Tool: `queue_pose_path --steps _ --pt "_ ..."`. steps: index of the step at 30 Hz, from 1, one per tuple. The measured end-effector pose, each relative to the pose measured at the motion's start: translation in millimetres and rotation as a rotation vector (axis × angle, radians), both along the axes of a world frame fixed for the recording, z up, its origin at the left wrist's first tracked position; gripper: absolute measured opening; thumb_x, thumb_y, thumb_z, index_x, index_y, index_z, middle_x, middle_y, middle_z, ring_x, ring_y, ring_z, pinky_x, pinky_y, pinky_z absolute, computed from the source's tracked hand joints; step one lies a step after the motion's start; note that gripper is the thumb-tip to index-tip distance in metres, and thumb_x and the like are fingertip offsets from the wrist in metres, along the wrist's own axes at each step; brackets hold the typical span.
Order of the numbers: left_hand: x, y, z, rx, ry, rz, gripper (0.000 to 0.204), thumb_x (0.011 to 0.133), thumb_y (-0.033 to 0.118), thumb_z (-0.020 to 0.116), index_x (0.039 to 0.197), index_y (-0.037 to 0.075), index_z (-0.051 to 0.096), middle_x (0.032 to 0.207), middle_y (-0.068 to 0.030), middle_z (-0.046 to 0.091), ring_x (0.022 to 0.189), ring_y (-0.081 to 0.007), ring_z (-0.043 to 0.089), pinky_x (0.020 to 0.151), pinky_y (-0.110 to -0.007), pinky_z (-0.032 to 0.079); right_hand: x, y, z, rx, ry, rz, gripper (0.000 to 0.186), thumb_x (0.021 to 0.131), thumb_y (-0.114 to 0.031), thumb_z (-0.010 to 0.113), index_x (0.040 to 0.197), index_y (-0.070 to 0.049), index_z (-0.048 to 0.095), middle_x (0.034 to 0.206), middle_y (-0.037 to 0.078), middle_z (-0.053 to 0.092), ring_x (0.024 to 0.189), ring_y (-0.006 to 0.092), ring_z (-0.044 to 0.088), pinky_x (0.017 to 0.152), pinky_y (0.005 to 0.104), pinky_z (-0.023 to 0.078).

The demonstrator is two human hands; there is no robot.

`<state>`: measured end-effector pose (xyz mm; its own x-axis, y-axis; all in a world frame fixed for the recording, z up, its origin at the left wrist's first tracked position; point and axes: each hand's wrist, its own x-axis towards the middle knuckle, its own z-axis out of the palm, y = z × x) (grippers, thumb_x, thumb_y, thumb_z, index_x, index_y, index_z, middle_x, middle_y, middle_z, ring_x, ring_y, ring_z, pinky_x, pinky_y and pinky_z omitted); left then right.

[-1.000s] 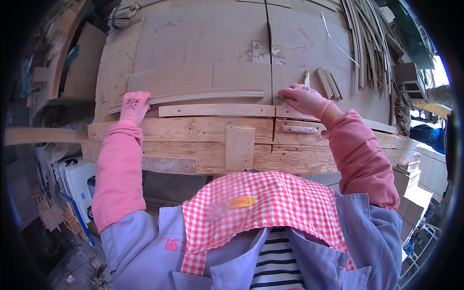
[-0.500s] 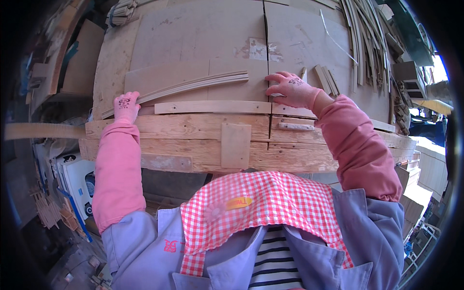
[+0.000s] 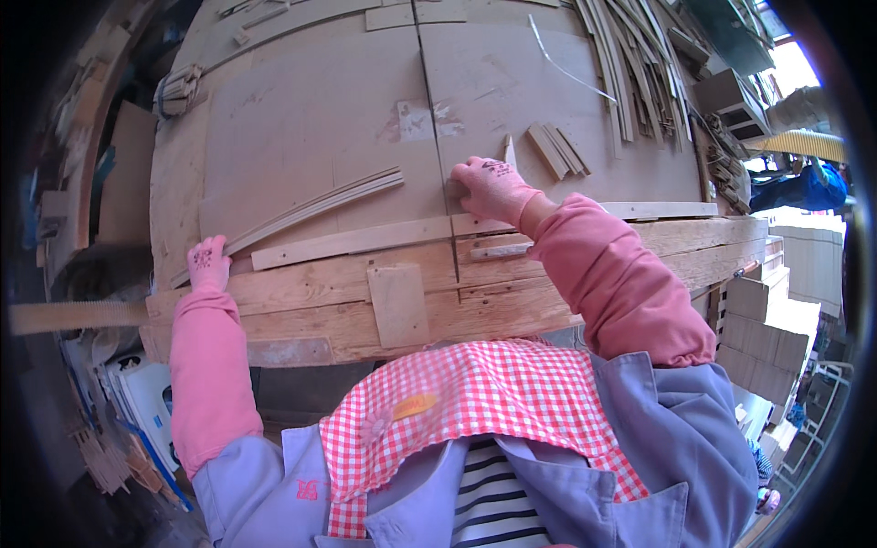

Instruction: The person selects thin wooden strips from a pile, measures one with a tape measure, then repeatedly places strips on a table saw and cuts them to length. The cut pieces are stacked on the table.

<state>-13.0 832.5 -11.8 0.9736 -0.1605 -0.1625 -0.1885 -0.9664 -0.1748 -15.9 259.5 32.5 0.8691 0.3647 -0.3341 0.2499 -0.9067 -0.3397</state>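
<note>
A few long, thin wooden strips (image 3: 320,208) lie together at a slant on the bench, their near ends at my left hand (image 3: 209,264). That hand, in a pink glove, is closed around these ends at the bench's front left. My right hand (image 3: 495,190), gloved the same way, rests further right, beside the dark gap that runs across the bench top. Its fingers are curled downward, and whatever they grip is hidden beneath them. A straight wooden batten (image 3: 356,239) runs along the front edge between the hands and passes just below the right one.
Short wooden pieces (image 3: 558,152) lie beyond my right hand. Many long strips (image 3: 630,73) are heaped at the far right, near a thin white strip (image 3: 557,62). A tied bundle (image 3: 177,91) sits at the far left. A ridged hose (image 3: 78,316) meets the bench's left end.
My right hand's fingers have gone from spread to curled down. My left hand stays at the strips' ends. The whole view has turned and shifted.
</note>
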Motion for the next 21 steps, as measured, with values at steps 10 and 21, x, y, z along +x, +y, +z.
queue_pose_path --steps 10,21 --pt "-4.9 -2.6 3.4 -0.068 -0.003 -0.02 0.04 0.078 0.012 0.076 0.116 0.011 0.063 0.111 -0.0107 0.065 0.106 -0.034 0.061 0.092 -0.046 0.048 51.9 -176.1 16.7 0.159 -0.124 -0.507 0.047 0.075 -0.026 0.075 0.118 -0.008 0.068 0.103 0.017 0.073 0.094 0.0314 0.071 0.086 0.0391 0.056" --pt "1.4 -62.8 22.6 -0.076 0.061 -0.162 0.037 0.079 0.014 0.075 0.114 0.012 0.063 0.11 -0.0103 0.065 0.105 -0.0322 0.061 0.092 -0.044 0.049 75.5 -239.5 -48.5 0.097 0.071 -0.642 0.051 0.073 -0.028 0.077 0.117 -0.002 0.069 0.101 0.017 0.072 0.095 0.029 0.069 0.088 0.0357 0.054"
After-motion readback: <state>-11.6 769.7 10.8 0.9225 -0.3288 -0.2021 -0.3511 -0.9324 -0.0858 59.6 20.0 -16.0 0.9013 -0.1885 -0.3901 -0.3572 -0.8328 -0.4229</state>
